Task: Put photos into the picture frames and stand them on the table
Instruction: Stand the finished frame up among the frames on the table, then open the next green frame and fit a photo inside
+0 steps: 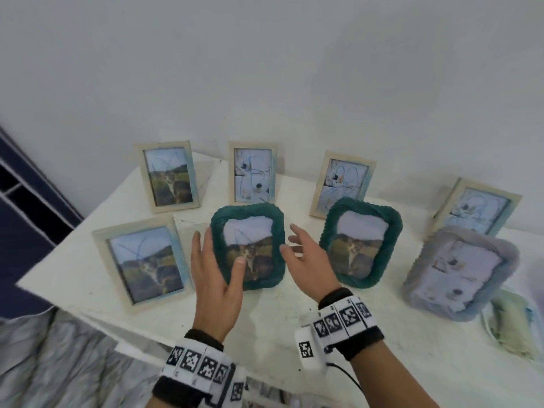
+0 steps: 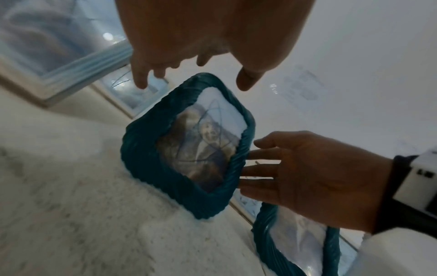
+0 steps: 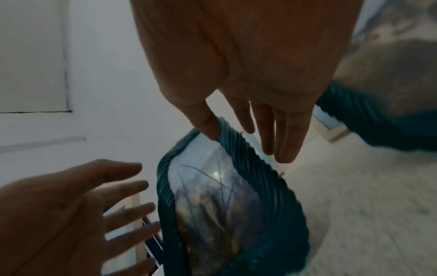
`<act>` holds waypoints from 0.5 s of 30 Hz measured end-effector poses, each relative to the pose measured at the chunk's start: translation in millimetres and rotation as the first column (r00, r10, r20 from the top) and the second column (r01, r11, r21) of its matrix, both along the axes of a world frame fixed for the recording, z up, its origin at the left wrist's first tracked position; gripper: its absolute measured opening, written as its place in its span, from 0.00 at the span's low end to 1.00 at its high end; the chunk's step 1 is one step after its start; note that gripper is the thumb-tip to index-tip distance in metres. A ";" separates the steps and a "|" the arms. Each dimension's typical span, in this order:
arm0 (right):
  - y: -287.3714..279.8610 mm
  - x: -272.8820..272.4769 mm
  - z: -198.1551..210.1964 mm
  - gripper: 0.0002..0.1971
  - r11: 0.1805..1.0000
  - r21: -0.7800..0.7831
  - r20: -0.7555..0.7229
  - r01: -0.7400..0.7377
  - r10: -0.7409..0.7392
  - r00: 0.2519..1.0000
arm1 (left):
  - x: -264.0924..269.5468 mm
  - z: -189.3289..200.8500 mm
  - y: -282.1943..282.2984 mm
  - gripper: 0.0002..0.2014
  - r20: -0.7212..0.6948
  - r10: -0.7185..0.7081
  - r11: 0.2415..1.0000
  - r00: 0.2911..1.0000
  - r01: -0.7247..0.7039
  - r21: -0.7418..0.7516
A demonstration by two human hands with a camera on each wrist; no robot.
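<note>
Both hands flank a teal frame (image 1: 248, 245) at the centre of the head view; the left hand (image 1: 216, 278) lies with fingers straight and spread along the frame's left edge, its thumb across the lower left of the glass; the right hand (image 1: 312, 260) is spread just beside the right edge, and whether its fingertips touch the rim cannot be told; neither hand grips anything. The teal frame stands upright on the white table (image 1: 279, 313) and holds a cat photo (image 1: 250, 254); in the left wrist view the same frame (image 2: 151, 168) sits mid-picture with the other hand (image 2: 314, 179) at its right; in the right wrist view the frame (image 3: 279, 196) is at lower centre, under the fingers (image 3: 288, 134). Right of it in the head view stands a second teal frame (image 1: 360, 242) with a like photo; at far right a grey frame (image 1: 459, 272); at left a pale frame (image 1: 141, 260); behind, along the wall (image 1: 265, 69), four more pale frames stand in a row, the leftmost (image 1: 167, 176) at upper left of the table. A dark blue rack (image 1: 26, 201) fills the left edge.
</note>
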State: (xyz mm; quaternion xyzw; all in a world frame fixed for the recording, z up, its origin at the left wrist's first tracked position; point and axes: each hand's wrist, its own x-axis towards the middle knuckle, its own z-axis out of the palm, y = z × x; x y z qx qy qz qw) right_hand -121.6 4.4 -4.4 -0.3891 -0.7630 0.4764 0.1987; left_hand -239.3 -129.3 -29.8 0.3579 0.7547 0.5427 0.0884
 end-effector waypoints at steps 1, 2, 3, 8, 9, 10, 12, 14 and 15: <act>1.4 -5.9 -8.7 0.25 0.999 -0.040 0.010 -0.016 0.016 1.000 | -1.5 -3.8 0.7 0.39 0.078 -0.010 1.000 0.997 0.011 -0.012; 1.6 -10.2 -14.4 0.23 0.996 -0.082 -0.001 -0.029 0.029 1.000 | -2.5 -6.6 1.8 0.40 0.148 -0.023 1.000 0.989 0.026 -0.015; 1.6 -13.0 -18.4 0.20 0.993 -0.110 -0.022 -0.041 0.039 0.999 | -3.0 -8.5 2.6 0.40 0.191 -0.035 0.999 0.981 0.038 -0.015; -4.3 -5.4 -14.8 0.10 0.991 -0.134 -0.120 -0.010 -0.006 0.993 | -5.8 -5.0 -1.2 0.41 0.209 -0.051 0.998 0.977 0.055 -0.010; -6.1 0.3 -13.1 0.07 0.991 -0.136 -0.155 -0.002 -0.019 0.988 | -4.2 0.1 -2.7 0.38 0.209 -0.062 0.998 0.976 0.066 -0.015; -8.4 7.4 -10.5 0.04 0.991 -0.136 -0.194 0.012 -0.039 0.980 | -1.3 6.4 -4.0 0.35 0.208 -0.075 0.996 0.975 0.083 -0.030; -13.5 26.6 -6.4 0.03 0.986 -0.162 -0.286 0.044 -0.089 0.954 | 11.0 22.4 -6.2 0.34 0.224 -0.117 0.990 0.968 0.132 -0.053; -19.3 49.4 -2.7 0.05 0.965 -0.252 -0.379 0.069 -0.164 0.911 | 27.8 37.0 -7.7 0.36 0.250 -0.165 0.982 0.954 0.182 -0.049; -21.8 62.1 -2.3 0.07 0.947 -0.311 -0.413 0.076 -0.207 0.887 | 37.8 43.3 -7.8 0.37 0.258 -0.191 0.977 0.947 0.209 -0.046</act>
